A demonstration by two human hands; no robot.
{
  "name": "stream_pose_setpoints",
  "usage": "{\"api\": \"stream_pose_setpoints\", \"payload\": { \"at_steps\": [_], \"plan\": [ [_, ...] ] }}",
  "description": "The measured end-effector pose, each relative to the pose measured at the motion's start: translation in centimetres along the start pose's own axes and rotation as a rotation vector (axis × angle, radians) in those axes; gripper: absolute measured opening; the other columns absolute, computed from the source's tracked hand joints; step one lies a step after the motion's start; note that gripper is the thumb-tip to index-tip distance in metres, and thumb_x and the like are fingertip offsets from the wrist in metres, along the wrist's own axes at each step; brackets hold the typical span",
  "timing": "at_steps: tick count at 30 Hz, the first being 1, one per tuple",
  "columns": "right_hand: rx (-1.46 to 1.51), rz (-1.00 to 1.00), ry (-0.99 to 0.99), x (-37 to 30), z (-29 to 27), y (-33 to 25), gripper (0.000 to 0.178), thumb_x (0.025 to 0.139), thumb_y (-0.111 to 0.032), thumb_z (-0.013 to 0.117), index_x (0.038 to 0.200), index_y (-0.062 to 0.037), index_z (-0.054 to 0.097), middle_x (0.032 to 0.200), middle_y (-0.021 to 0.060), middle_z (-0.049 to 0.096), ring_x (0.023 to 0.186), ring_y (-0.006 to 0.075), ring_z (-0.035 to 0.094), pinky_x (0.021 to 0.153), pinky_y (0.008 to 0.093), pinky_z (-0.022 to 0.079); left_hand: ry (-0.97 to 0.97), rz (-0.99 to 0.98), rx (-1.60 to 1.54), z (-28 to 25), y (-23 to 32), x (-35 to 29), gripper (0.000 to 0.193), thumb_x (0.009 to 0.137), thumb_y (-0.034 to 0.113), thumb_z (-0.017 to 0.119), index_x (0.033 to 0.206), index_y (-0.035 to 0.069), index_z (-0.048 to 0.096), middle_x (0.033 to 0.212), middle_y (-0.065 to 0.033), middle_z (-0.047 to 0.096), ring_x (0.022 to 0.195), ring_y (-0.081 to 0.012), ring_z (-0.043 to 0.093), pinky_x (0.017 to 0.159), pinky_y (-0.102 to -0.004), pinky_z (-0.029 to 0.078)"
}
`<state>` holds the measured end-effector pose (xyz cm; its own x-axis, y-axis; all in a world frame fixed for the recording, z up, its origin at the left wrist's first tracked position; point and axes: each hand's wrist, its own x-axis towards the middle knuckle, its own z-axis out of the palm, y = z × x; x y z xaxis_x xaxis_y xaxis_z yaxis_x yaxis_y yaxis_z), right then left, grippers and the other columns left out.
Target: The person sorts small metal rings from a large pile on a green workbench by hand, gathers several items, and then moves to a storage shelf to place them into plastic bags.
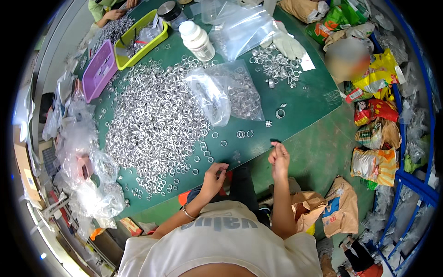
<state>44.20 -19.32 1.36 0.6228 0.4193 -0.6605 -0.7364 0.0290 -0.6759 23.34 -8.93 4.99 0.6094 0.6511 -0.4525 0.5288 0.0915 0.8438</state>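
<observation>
A large heap of silvery metal rings [157, 120] covers the left and middle of the green table [300, 106]. My left hand [214, 180] is at the near table edge beside the loose rings, its fingers curled with thumb and forefinger close together. What it holds, if anything, cannot be made out. My right hand [279, 159] is closed in a pinch just past the table's edge, farther right. Any small thing between its fingertips is too small to name. A clear plastic bag [244, 92] partly filled with rings lies beyond my hands.
A smaller group of rings [277, 64] lies at the far right beside a pale glove [290, 45]. Behind the heap stand a white bottle [197, 41], a yellow-green basket [122, 57] and a purple basket [99, 71]. Another person's hand [113, 15] is at the far left.
</observation>
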Motion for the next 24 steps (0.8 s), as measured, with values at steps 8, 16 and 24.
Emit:
{"api": "stream_pose_setpoints", "payload": {
  "at_steps": [8, 16, 24],
  "plan": [
    [-0.494, -0.403, 0.139, 0.4, 0.2, 0.8, 0.010, 0.085, -0.011, 0.057, 0.090, -0.0024, 0.058, 0.057, -0.0065, 0.039, 0.047, 0.0023, 0.031, 0.043, 0.0202, 0.025, 0.182, 0.154, -0.005, 1.8, -1.2, 1.0, 0.019, 0.081, -0.006, 0.049, 0.096, 0.000, 0.058, 0.085, -0.0099, 0.058, 0.069, -0.0160, 0.055, 0.056, -0.0243, 0.042],
    [-1.163, -0.425, 0.348, 10.4, 3.6, -8.9, 0.025, 0.077, -0.029, 0.065, 0.081, -0.0041, 0.062, 0.071, 0.0096, 0.061, 0.064, 0.0199, 0.057, 0.057, 0.0333, 0.044, 0.080, 0.002, -0.097, 2.4, -1.4, -0.5, 0.018, 0.085, -0.003, 0.046, 0.100, -0.002, 0.056, 0.088, -0.0088, 0.059, 0.080, -0.0134, 0.057, 0.071, -0.0242, 0.046],
    [-1.522, -0.386, 0.287, 11.3, 5.1, -9.6, 0.023, 0.079, -0.032, 0.060, 0.086, -0.0103, 0.063, 0.084, 0.0119, 0.064, 0.081, 0.0326, 0.062, 0.070, 0.0429, 0.050, 0.072, 0.042, -0.223, 3.7, -0.6, -0.4, 0.017, 0.084, -0.004, 0.048, 0.098, -0.003, 0.057, 0.085, -0.0079, 0.060, 0.077, -0.0120, 0.057, 0.069, -0.0234, 0.046]
  ]
}}
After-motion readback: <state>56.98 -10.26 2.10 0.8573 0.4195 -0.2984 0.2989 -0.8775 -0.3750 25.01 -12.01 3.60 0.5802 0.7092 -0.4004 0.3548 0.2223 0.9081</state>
